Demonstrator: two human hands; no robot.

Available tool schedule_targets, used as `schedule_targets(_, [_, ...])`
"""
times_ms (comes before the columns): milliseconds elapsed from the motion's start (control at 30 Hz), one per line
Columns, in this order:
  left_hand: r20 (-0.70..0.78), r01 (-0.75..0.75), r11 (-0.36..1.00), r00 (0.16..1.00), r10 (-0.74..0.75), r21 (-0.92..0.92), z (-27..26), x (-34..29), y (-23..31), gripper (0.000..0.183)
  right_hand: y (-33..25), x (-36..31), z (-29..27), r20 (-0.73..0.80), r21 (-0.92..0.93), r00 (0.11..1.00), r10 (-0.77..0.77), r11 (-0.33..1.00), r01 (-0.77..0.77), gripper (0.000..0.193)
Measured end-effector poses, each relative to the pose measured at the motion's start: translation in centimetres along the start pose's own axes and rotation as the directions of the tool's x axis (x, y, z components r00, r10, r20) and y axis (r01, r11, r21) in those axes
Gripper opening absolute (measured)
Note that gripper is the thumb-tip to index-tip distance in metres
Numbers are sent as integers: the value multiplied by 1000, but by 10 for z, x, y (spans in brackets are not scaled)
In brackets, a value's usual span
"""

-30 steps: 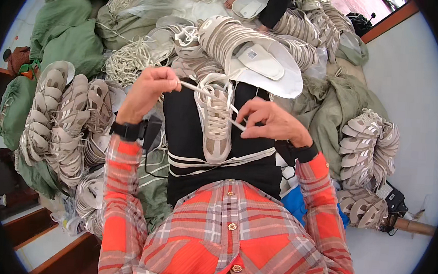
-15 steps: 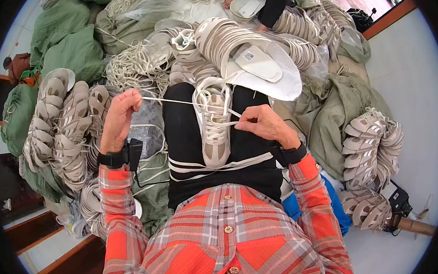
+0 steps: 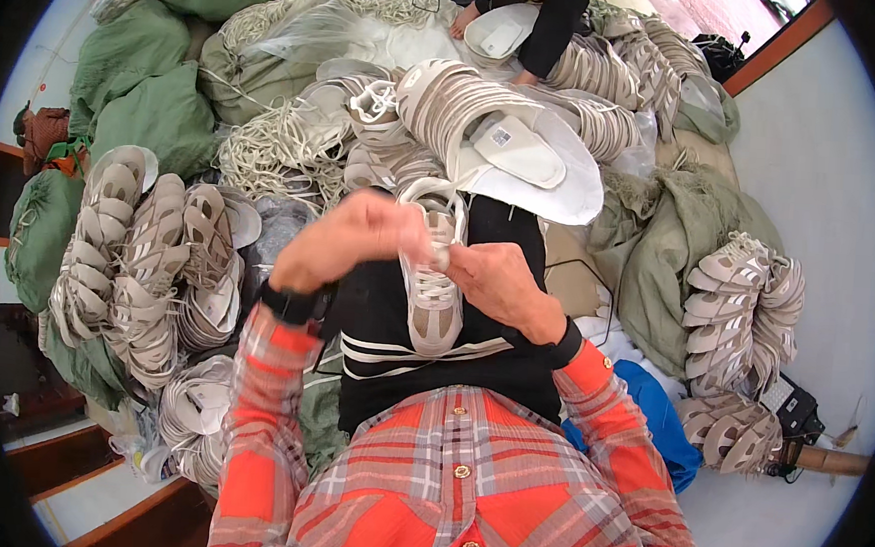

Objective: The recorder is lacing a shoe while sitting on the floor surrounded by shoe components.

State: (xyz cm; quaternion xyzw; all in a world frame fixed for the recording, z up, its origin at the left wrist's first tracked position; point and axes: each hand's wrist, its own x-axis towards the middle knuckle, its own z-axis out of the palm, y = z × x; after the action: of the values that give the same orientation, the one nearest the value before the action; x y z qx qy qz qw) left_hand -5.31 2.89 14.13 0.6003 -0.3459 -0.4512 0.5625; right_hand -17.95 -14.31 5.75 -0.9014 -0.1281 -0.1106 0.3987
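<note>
On my lap lies a beige and white shoe upper (image 3: pixel 432 325), its toe toward me and a white shoelace (image 3: pixel 431 285) threaded through its eyelets. Over its upper part my right hand (image 3: pixel 502 282) is closed, thumb and fingers pinched on the lace. My left hand (image 3: pixel 355 236) is right beside it, above the shoe's left edge. Motion smears its fingers, so their grip is unclear. Both hands hide part of the lacing. White lace strands (image 3: pixel 402 355) lie across my black-clad thighs.
Past my knees are a nested stack of shoe uppers (image 3: pixel 433 98) and a heap of loose laces (image 3: pixel 283 149). More stacked uppers stand at left (image 3: pixel 147 276) and right (image 3: pixel 721 301). Green sacks (image 3: pixel 152 116) lie around. At the far side another person's dark sleeve (image 3: pixel 558 30) shows.
My left hand has swung right, from holding the lace stretched out at the left to beside my right hand. My right hand has shifted slightly left and closer to me.
</note>
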Motion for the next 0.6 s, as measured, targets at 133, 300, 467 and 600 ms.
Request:
schedule_targets(133, [-307,110,611,924,226,784,-44,56,-78,22,-11,-6,-1,7,-130,999,-32,991,32,23])
schedule_targets(300, [-62,69,-2,912,405,998,-30,87,-114,23,-14,-8,-6,35,-150,999,8,989,-2,21])
schedule_targets(467, [104,-167,108,893,438,980,-43,83,-98,15,-12,6,-24,-245,68,970,9,998,8,11])
schedule_targets(600, [-393,-21,856,882,259,517,-1,38,-22,21,-16,34,-53,-290,154,946,145,983,-104,13])
